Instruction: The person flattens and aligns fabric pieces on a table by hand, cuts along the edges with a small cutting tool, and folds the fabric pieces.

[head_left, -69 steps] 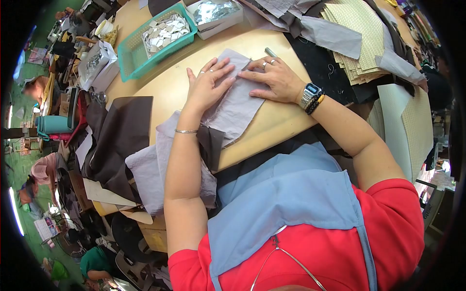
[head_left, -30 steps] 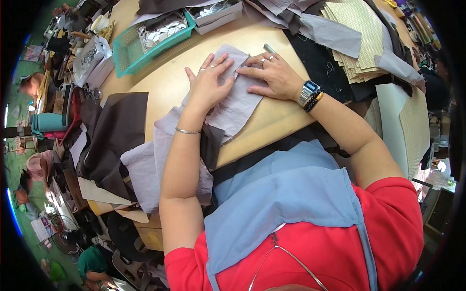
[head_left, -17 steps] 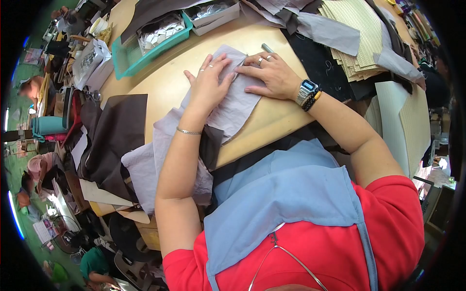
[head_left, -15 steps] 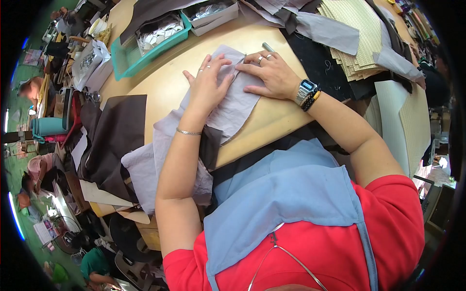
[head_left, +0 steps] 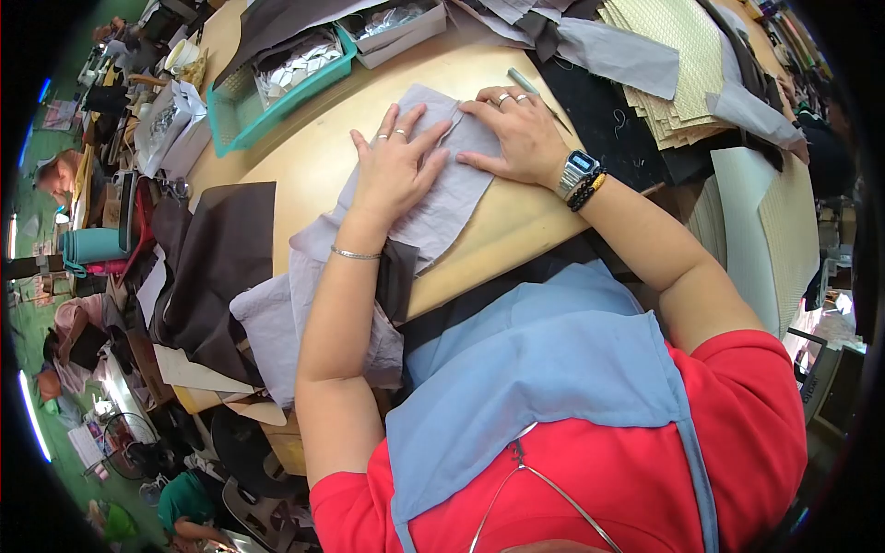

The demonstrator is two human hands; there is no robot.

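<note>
A pale grey-lilac piece of fabric (head_left: 458,207) lies on the light wooden table, with a raised fold or seam near its upper right part. Flat on it rests my left hand (head_left: 396,168), fingers spread, with rings and a bracelet. My right hand (head_left: 521,134), wearing rings and a digital watch (head_left: 580,168), touches the fabric's right side. Its fingers are bent, and the thumb stands apart from the index fingertip. Close behind the right hand lies a slim grey-green pen-like tool (head_left: 523,80). Under my left forearm more grey-lilac fabric (head_left: 267,309) hangs over the edge.
A teal basket (head_left: 230,138) with white pieces stands at the back left beside a box of clear items (head_left: 406,37). Dark brown sheets (head_left: 226,249) lie left. Stacked quilted cream sheets (head_left: 673,64) sit back right. Other people are at the far left.
My right hand's index finger has moved up and away from the left fingers, and its thumb has shifted slightly up. My left fingers have flattened a little on the fabric.
</note>
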